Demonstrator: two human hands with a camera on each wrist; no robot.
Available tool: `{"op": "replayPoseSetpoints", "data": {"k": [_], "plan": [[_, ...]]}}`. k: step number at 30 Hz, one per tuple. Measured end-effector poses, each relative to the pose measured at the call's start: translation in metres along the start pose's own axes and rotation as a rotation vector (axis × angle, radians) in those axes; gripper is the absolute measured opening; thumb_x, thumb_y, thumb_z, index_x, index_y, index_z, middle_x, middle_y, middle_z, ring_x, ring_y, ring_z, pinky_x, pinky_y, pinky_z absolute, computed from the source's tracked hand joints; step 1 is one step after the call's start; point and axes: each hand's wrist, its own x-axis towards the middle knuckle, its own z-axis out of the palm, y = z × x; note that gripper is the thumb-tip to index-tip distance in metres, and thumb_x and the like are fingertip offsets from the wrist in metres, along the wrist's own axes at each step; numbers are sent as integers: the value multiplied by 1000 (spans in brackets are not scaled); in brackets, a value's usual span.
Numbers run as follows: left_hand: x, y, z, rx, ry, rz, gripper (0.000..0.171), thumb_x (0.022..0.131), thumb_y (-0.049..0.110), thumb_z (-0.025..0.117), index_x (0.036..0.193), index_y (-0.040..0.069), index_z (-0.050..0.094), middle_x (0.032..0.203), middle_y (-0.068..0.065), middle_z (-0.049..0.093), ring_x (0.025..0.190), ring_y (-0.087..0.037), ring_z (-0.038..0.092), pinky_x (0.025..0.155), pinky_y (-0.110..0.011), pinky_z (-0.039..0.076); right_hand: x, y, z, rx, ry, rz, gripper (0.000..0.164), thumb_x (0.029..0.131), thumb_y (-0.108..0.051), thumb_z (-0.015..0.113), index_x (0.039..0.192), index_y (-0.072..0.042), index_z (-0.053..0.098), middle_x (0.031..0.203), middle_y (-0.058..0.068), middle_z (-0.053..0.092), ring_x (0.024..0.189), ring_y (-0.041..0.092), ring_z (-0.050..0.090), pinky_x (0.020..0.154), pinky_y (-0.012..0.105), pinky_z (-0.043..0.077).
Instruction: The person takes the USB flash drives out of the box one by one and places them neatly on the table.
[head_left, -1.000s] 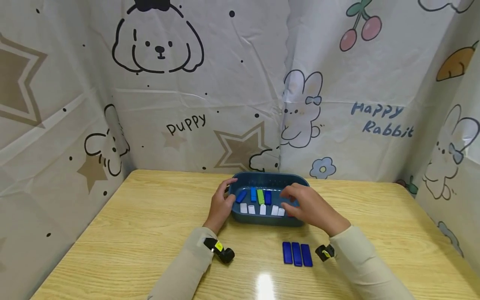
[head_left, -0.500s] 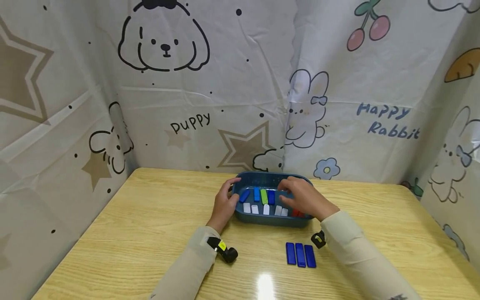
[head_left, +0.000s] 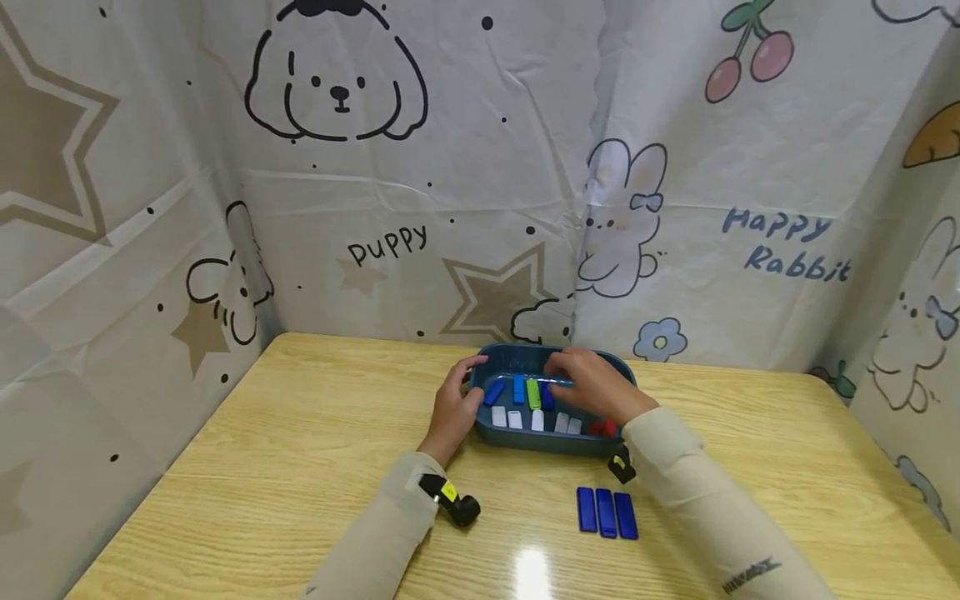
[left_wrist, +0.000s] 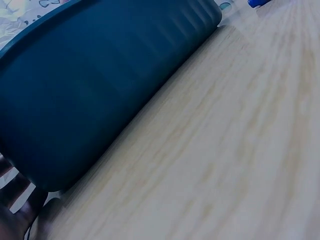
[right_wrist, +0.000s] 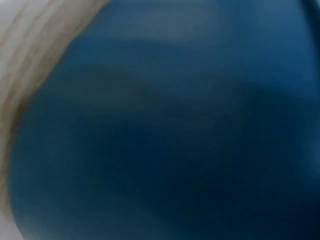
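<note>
A dark teal plastic tub point(head_left: 555, 444) stands on the table, its outer wall filling much of both wrist views. My left hand point(head_left: 452, 408) holds its left end, thumb at the rim. Over the tub's right half my right hand point(head_left: 592, 383) reaches in, thumb and fingers apart and right at a dark blue flat piece point(head_left: 548, 400). Beside that piece lie a green one point(head_left: 533, 395), a lighter blue one point(head_left: 519, 390) and a slanted blue one point(head_left: 494, 392). Several white pieces point(head_left: 537, 421) line the near side. Red pieces point(head_left: 603, 427) sit at the right end.
Three dark blue flat pieces point(head_left: 607, 513) lie side by side on the wooden table point(head_left: 315, 433), in front of the tub and left of the right sleeve point(head_left: 712, 492). A printed cloth point(head_left: 390, 183) hangs behind the table and along its sides.
My right hand has moved left inside the tub, toward the dark blue piece, uncovering the red pieces. My left hand stays at the tub's end. The whole view has shifted slightly.
</note>
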Motion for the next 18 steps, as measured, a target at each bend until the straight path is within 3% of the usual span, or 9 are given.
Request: {"op": "replayPoseSetpoints", "data": {"k": [11,18], "plan": [[-2,4,1,30,-6,-29,49,87,3,48,134,17,53,144,-2,46,128,-30,44,103,-49,38,4,7,12,9,-16,57,20,86,-18,71,104,-10,68,100,4,65,92,18,62,83,39,51],[-1,2,-1,18,-7,-29,50,87,3,49,134,18,53,146,-4,44,129,-33,43,104,-51,37,6,7,14,47,-111,124,27,86,-19,71,111,-10,67,112,7,64,104,21,59,92,43,47]]}}
